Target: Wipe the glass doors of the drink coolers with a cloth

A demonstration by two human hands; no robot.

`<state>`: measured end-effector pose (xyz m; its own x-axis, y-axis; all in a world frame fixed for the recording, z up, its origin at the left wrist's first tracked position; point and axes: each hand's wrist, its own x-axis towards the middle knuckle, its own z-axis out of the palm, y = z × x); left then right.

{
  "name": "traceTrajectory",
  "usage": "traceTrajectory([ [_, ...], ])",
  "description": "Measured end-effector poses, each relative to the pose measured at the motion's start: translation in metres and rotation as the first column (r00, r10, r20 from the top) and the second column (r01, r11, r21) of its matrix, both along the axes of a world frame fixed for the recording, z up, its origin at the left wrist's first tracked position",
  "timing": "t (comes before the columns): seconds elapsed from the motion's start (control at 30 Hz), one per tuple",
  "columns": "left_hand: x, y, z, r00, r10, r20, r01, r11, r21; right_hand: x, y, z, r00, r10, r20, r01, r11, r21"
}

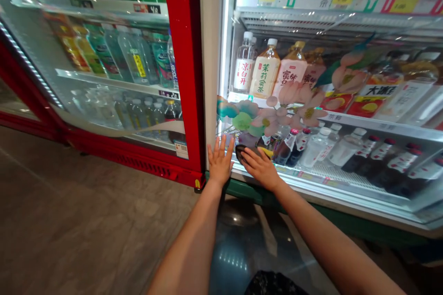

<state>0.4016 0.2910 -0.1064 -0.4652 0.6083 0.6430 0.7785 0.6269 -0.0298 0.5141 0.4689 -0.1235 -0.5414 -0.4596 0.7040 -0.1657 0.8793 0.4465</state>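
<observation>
My left hand (220, 162) lies with its fingers spread against the lower left edge of the right cooler's glass door (277, 122). Just to the right, my right hand (259, 166) rests on the same door, fingers stretched out over a dark round object (239, 151) whose nature I cannot make out. Neither hand holds anything. Behind the glass, close to the hands, stand dark bottles with red caps (299, 148) and clear bottles (316, 147). A printed flower design (266, 120) covers part of the door just above my fingers.
A red-framed cooler (187, 73) with bottles on its shelves stands to the left. Above the hands, a shelf (380, 126) holds tea bottles (266, 69). A green base strip (321, 212) runs under the right cooler. Brown floor (86, 221) extends at the lower left.
</observation>
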Motion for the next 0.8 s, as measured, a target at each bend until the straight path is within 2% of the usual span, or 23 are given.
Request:
traceTrajectory([
  [0.07, -0.002, -0.007, -0.003, 0.999, 0.032, 0.016, -0.032, 0.999, 0.000, 0.011, 0.000, -0.024, 0.989, 0.043, 0.142, -0.053, 0.996, 0.067],
  [0.1, -0.003, -0.010, -0.004, 0.999, 0.037, 0.020, -0.036, 0.999, -0.007, 0.020, 0.004, -0.030, 0.979, 0.060, 0.194, -0.081, 0.992, 0.101],
  [0.17, -0.007, -0.018, -0.006, 0.999, 0.034, 0.027, -0.034, 0.999, -0.023, 0.036, 0.015, -0.029, 0.968, 0.066, 0.240, -0.107, 0.981, 0.162],
  [0.23, -0.011, -0.024, -0.007, 0.999, 0.039, 0.037, -0.038, 0.999, -0.030, 0.044, 0.026, -0.007, 0.979, 0.009, 0.202, -0.047, 0.982, 0.183],
  [0.3, -0.014, -0.029, -0.008, 0.996, 0.064, 0.054, -0.063, 0.998, -0.019, 0.038, 0.029, 0.024, 0.994, -0.076, 0.082, 0.064, 0.988, 0.142],
  [0.37, -0.018, -0.034, -0.010, 0.993, 0.092, 0.075, -0.092, 0.996, -0.003, 0.019, 0.021, 0.053, 0.988, -0.138, -0.065, 0.143, 0.987, 0.068],
  [0.43, -0.022, -0.038, -0.013, 0.989, 0.114, 0.091, -0.116, 0.993, 0.012, -0.006, 0.005, 0.066, 0.973, -0.157, -0.167, 0.162, 0.987, 0.016],
  [0.5, -0.025, -0.043, -0.018, 0.987, 0.131, 0.097, -0.134, 0.991, 0.028, -0.030, -0.016, 0.061, 0.970, -0.147, -0.191, 0.153, 0.988, 0.018],
  [0.67, -0.030, -0.058, -0.025, 0.990, 0.119, 0.075, -0.124, 0.990, 0.065, -0.063, -0.051, 0.017, 0.999, -0.032, -0.024, 0.035, 0.990, 0.138],
  [0.73, -0.032, -0.063, -0.025, 0.993, 0.102, 0.067, -0.107, 0.991, 0.076, -0.067, -0.054, 0.016, 0.998, 0.027, 0.064, -0.037, 0.987, 0.157],
  [0.8, -0.034, -0.067, -0.025, 0.994, 0.094, 0.060, -0.100, 0.990, 0.098, -0.071, -0.055, 0.032, 0.992, 0.060, 0.111, -0.075, 0.989, 0.130],
])
